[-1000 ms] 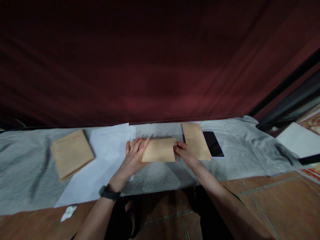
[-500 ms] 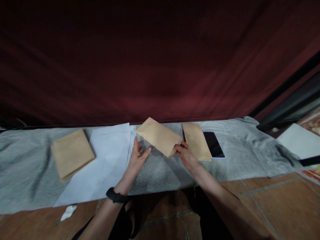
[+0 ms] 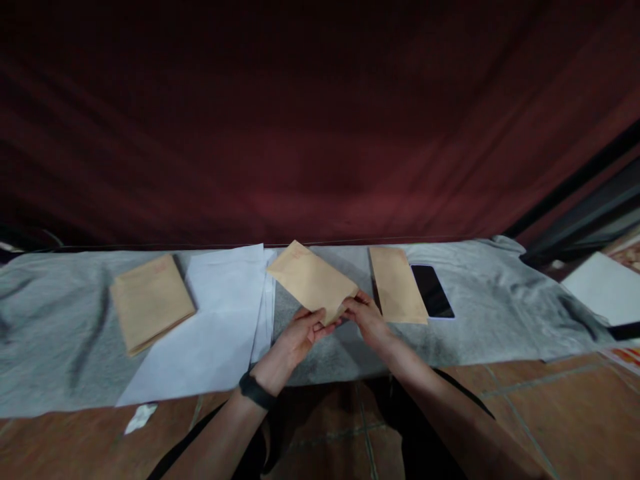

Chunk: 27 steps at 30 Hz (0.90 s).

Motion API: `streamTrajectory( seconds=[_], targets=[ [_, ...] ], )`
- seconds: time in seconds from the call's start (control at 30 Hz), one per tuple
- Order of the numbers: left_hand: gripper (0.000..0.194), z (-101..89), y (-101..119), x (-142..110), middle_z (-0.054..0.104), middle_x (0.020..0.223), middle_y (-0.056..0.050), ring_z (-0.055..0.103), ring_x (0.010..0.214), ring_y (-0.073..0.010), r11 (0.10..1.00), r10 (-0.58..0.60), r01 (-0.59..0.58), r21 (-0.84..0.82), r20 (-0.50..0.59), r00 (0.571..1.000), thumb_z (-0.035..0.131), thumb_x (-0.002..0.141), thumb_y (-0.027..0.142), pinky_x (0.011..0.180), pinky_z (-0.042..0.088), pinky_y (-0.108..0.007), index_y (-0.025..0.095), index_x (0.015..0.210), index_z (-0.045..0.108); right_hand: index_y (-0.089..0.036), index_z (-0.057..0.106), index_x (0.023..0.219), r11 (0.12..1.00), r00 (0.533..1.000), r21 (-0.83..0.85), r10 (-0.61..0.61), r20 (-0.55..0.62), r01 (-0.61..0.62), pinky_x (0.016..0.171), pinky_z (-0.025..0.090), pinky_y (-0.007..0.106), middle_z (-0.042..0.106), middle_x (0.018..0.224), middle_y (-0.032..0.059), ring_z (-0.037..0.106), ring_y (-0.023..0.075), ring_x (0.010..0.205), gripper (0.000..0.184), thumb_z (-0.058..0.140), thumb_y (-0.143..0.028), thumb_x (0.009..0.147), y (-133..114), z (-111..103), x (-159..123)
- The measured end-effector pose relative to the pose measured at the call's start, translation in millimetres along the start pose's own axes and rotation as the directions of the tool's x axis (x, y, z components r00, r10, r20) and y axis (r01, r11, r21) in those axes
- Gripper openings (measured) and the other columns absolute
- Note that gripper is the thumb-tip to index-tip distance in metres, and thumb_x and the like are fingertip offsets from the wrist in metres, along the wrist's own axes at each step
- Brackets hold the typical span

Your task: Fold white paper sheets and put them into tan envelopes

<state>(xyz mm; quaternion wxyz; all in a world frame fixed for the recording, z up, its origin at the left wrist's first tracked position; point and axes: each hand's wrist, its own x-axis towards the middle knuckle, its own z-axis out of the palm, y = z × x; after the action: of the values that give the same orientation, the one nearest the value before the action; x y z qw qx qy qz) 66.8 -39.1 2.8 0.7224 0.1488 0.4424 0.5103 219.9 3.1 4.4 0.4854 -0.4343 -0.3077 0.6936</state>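
Observation:
A brown paper envelope (image 3: 315,277) is held at an angle over the grey cloth, its near end between my two hands. My left hand (image 3: 304,331) grips the lower near edge, thumb on top and fingers beneath. At the near right end, my right hand (image 3: 365,315) pinches the edge with bent fingers. To the right lies another brown envelope (image 3: 399,287), flat on the cloth. Left of my hands are large white paper sheets (image 3: 215,313), and a stack of brown envelopes (image 3: 153,303) overlaps their left side.
Grey cloth (image 3: 480,293) covers the long narrow surface. A dark-screened phone (image 3: 433,291) lies beside the right envelope. Behind hangs a dark red curtain (image 3: 320,153). A crumpled white scrap (image 3: 141,418) is on the tiled floor (image 3: 560,393), and a white panel (image 3: 607,287) stands far right.
My left hand has moved right and down from beside the envelope and taken hold of its near edge. The right hand stays at the envelope's near end.

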Motion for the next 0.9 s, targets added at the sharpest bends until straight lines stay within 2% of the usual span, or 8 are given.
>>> streamTrajectory(
  seconds=[0.17, 0.33, 0.5, 0.57, 0.63, 0.73, 0.8, 0.9],
  targets=[
    [0.036, -12.2, 10, -3, 0.077, 0.091, -0.009, 0.072, 0.069, -0.0175, 0.981, 0.007, -0.002, 0.192, -0.028, 1.000, 0.084, 0.071, 0.018, 0.066, 0.055, -0.026, 0.013, 0.103, 0.069, -0.021, 0.067, 0.087, 0.998, 0.997, -0.003, 0.056, -0.050, -0.056, 0.067, 0.057, 0.030, 0.072, 0.079, 0.0004, 0.068, 0.0186, 0.073, 0.030, 0.075, -0.034, 0.060, -12, -11, 2],
    [0.052, -24.1, 23, -11, 0.076, 0.092, -0.007, 0.068, 0.065, -0.0154, 0.924, -0.043, 0.013, 0.383, 0.070, 0.997, 0.088, 0.066, 0.030, 0.063, 0.051, -0.027, 0.016, 0.112, 0.068, -0.021, 0.069, 0.085, 0.986, 0.997, -0.164, 0.006, -0.071, -0.018, 0.055, 0.051, 0.023, 0.069, 0.078, -0.0007, 0.063, 0.0154, 0.068, 0.031, 0.079, -0.038, 0.060, -14, -21, 2],
    [0.055, -34.4, 36, -20, 0.073, 0.085, -0.003, 0.067, 0.063, -0.0142, 0.871, -0.084, 0.047, 0.489, 0.054, 0.995, 0.087, 0.064, 0.035, 0.059, 0.049, -0.025, 0.017, 0.111, 0.065, -0.021, 0.068, 0.076, 0.936, 0.997, -0.351, 0.050, 0.067, -0.023, 0.048, 0.043, 0.022, 0.061, 0.060, -0.0050, 0.055, 0.0122, 0.053, 0.019, 0.076, -0.034, 0.064, -3, -29, 6],
    [0.055, -37.3, 36, -22, 0.072, 0.085, -0.003, 0.066, 0.063, -0.0139, 0.857, -0.131, 0.079, 0.509, 0.067, 0.989, 0.088, 0.062, 0.035, 0.060, 0.050, -0.026, 0.016, 0.109, 0.066, -0.023, 0.068, 0.079, 0.888, 0.997, -0.457, -0.012, 0.071, 0.043, 0.052, 0.046, 0.024, 0.063, 0.063, -0.0046, 0.057, 0.0139, 0.056, 0.015, 0.072, -0.031, 0.068, -1, -33, 9],
    [0.053, -38.6, 34, -23, 0.072, 0.084, -0.003, 0.066, 0.062, -0.0139, 0.844, -0.170, 0.102, 0.527, 0.083, 0.982, 0.088, 0.061, 0.036, 0.061, 0.052, -0.027, 0.016, 0.106, 0.066, -0.024, 0.069, 0.086, 0.761, 0.976, -0.614, -0.200, 0.083, 0.208, 0.065, 0.052, 0.030, 0.068, 0.075, -0.0015, 0.063, 0.0173, 0.068, 0.012, 0.067, -0.028, 0.074, -2, -36, 11],
    [0.050, -38.1, 30, -22, 0.072, 0.085, -0.003, 0.066, 0.064, -0.0142, 0.829, -0.199, 0.108, 0.548, 0.109, 0.974, 0.087, 0.062, 0.036, 0.060, 0.053, -0.027, 0.018, 0.104, 0.067, -0.024, 0.071, 0.102, 0.419, 0.869, -0.792, -0.414, 0.269, 0.445, 0.094, 0.051, 0.039, 0.070, 0.102, 0.0058, 0.066, 0.0223, 0.097, 0.021, 0.056, -0.025, 0.088, -5, -35, 9],
    [0.049, -36.8, 28, -21, 0.072, 0.084, -0.002, 0.066, 0.064, -0.0147, 0.824, -0.196, 0.105, 0.556, 0.108, 0.975, 0.086, 0.062, 0.035, 0.060, 0.053, -0.028, 0.018, 0.104, 0.066, -0.022, 0.068, 0.118, 0.252, 0.815, -0.803, -0.393, 0.425, 0.540, 0.106, 0.046, 0.040, 0.068, 0.121, 0.0095, 0.062, 0.0232, 0.115, 0.032, 0.047, -0.023, 0.094, -4, -30, 6],
    [0.050, -35.8, 27, -19, 0.071, 0.080, -0.001, 0.065, 0.062, -0.0160, 0.810, -0.178, 0.099, 0.578, 0.081, 0.981, 0.085, 0.061, 0.033, 0.060, 0.054, -0.030, 0.017, 0.104, 0.065, -0.017, 0.056, 0.140, 0.072, 0.753, -0.773, -0.296, 0.587, 0.631, 0.117, 0.036, 0.042, 0.053, 0.149, 0.0119, 0.047, 0.0242, 0.139, 0.044, 0.046, -0.025, 0.098, 6, -23, -1]
  ],
)
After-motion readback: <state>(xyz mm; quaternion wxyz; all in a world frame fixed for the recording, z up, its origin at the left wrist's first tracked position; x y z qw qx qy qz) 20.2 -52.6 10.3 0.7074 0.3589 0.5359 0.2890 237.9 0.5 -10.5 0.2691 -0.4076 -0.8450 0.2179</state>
